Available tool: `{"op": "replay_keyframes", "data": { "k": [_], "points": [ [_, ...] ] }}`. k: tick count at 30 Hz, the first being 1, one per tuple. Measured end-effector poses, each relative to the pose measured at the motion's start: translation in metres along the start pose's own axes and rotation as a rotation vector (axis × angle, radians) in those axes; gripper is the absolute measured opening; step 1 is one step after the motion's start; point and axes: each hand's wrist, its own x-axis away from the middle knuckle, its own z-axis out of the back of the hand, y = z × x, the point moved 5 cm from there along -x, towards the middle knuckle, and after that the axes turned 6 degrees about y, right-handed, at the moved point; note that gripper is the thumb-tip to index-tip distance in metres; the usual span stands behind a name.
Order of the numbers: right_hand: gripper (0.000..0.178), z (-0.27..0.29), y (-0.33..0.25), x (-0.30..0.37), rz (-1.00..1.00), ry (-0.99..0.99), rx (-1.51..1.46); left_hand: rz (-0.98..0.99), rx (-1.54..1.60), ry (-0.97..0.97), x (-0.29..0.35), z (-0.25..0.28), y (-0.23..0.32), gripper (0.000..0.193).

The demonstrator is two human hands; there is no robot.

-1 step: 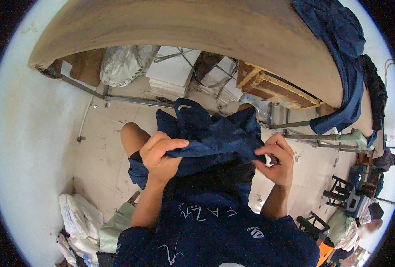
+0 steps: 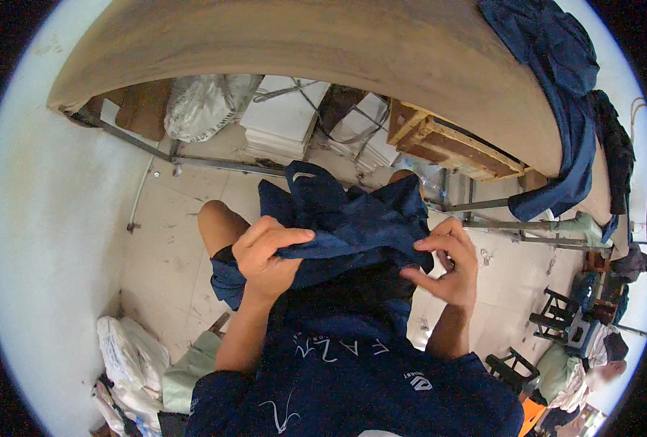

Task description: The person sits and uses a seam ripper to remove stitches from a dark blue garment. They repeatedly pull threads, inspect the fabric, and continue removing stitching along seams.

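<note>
A dark blue cloth garment piece (image 2: 360, 226) lies bunched across my lap, with a loop or slit at its far upper part. My left hand (image 2: 269, 258) pinches its near edge, the thumb stretched along the top. At the right end of the same edge is my right hand (image 2: 451, 266), its thumb and fingers spread apart around the cloth's border without a firm grip. Which exact part of the garment this edge belongs to, I cannot tell.
Ahead stands a brown-topped table (image 2: 301, 44) with a metal frame. Under it are a plastic bag (image 2: 207, 109), tied white stacks (image 2: 279, 116) and a wooden drawer (image 2: 462, 146). Blue cloth (image 2: 571, 146) hangs over its right end. Black stools (image 2: 553, 313) stand right; white sacks (image 2: 130, 357) lie left.
My right thumb and fingers have moved farther apart at the cloth's edge. My left hand has shifted very slightly right, still pinching the cloth.
</note>
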Motion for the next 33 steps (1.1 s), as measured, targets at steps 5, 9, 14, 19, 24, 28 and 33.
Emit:
{"op": "replay_keyframes", "data": {
  "k": [5,9,14,19,24,28,33],
  "points": [
    [0.048,-0.058,-0.034,-0.018,0.147,0.013,-0.122,0.002,0.065,-0.123,0.002,-0.025,0.008,0.022],
    [0.033,-0.052,-0.015,-0.019,0.215,0.177,-0.088,0.047,-0.076,-0.194,-0.007,-0.014,-0.003,0.027],
    [0.026,-0.016,0.025,-0.002,0.034,0.461,-0.213,0.179,-0.289,-0.069,-0.001,0.038,-0.048,0.042],
    [0.020,-0.012,0.047,0.003,-0.055,0.493,-0.148,0.273,-0.276,0.084,0.000,0.081,-0.065,0.041],
    [0.020,-0.011,0.075,0.001,-0.201,0.490,-0.170,0.328,0.034,0.158,-0.005,0.101,-0.069,0.034],
    [0.019,-0.015,0.085,0.001,-0.311,0.440,-0.100,0.276,0.293,0.157,-0.004,0.100,-0.065,0.028],
    [0.020,-0.019,0.084,-0.005,-0.385,0.347,0.084,0.190,0.564,0.215,-0.008,0.081,-0.058,0.014]
  ]
}}
